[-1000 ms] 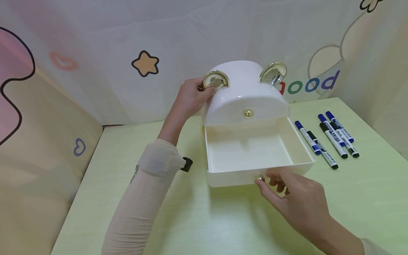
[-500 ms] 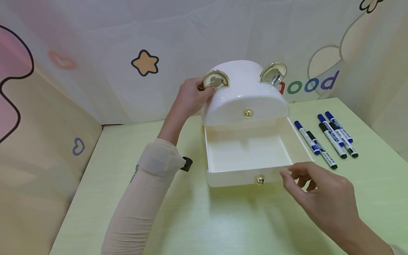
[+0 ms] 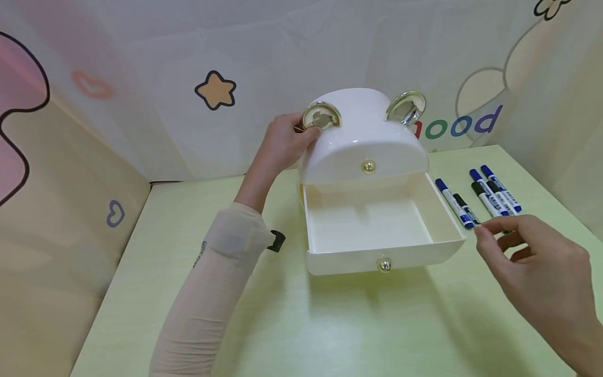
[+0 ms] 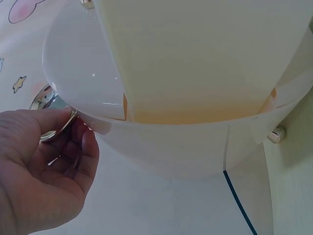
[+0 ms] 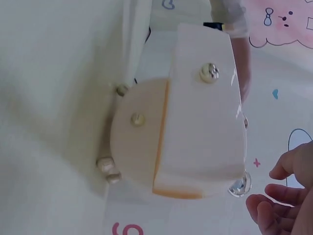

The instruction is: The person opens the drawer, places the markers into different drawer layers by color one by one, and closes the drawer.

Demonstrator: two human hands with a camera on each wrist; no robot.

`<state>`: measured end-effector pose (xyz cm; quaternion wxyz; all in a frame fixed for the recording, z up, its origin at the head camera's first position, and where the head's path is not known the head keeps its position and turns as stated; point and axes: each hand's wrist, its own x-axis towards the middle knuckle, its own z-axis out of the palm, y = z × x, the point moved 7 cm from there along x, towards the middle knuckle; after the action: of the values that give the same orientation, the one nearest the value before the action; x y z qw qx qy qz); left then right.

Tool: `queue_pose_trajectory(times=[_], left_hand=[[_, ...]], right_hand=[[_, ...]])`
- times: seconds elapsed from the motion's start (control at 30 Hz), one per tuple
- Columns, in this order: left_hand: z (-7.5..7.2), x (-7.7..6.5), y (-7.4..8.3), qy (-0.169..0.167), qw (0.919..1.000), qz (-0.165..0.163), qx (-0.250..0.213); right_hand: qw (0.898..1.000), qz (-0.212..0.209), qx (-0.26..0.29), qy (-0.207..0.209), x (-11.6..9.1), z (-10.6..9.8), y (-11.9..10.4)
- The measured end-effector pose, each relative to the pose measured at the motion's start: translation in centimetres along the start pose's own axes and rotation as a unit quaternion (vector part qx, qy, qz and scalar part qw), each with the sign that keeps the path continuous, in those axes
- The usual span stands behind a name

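Observation:
A white rounded storage box with two gold ear-shaped rings on top stands on the table. Its drawer is pulled far out, with nothing inside and a gold knob on the front. My left hand grips the box's left ear between thumb and fingers; the left wrist view shows this ear from the side. To the right of the drawer, my right hand hovers with loosely bent fingers and holds nothing. Its fingertips overlap the lower ends of the markers in the head view.
Two markers lie close beside the drawer. Further right is a group of several blue- and black-capped markers. A printed cloth hangs behind the pale green table and along its sides.
My right hand has let go of the drawer knob and moved right, to the near ends of the markers. My left hand keeps its grip on the ear; the drawer stays out.

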<state>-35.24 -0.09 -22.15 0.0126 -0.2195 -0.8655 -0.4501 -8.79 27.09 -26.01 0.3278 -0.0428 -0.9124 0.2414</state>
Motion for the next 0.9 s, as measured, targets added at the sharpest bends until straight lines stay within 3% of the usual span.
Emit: queue_pose_trajectory(times=[0.2,0.4,0.9], left_hand=[[0.1,0.1,0.0,-0.003,1.0000,0.001,-0.003],[0.1,0.2,-0.1,-0.002,1.0000,0.002,-0.006],[0.0,0.0,-0.2,0.003,1.0000,0.000,-0.006]], right_hand=[[0.996,0.083,-0.023,-0.023,1.0,-0.8,1.9],[0.997,0.080,0.005,-0.011,1.9,-1.0,3.2],[0.988,0.119,-0.036,-0.094,3.7,0.2,7.1]])
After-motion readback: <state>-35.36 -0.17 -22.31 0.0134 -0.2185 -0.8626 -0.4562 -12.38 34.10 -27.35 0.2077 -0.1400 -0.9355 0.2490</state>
